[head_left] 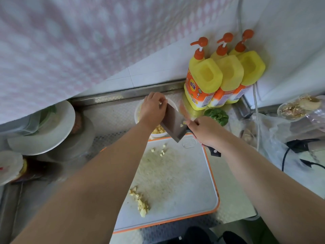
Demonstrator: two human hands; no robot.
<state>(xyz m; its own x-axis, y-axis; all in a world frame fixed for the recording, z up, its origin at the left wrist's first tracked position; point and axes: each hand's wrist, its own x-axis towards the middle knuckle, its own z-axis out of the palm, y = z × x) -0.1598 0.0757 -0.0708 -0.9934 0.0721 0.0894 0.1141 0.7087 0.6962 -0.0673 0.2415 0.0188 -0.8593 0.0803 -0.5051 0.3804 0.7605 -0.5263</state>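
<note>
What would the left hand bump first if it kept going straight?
Probably the steel ledge behind the white bowl; the left hand points toward the tiled wall, though depth is hard to judge.

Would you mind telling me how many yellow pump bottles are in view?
3, in a row at the wall: left bottle, middle bottle, right bottle. Others may hide behind.

Two bare arms fill the lower view, uncovered from the frame edge to the fingertips. The left forearm [105,173] and right forearm [263,175] look broad near the camera and narrow toward the wrists. The left grip [153,110] and right grip [205,131] are bare hands. Dark shapes [195,234] below may be footwear; unclear.
</note>
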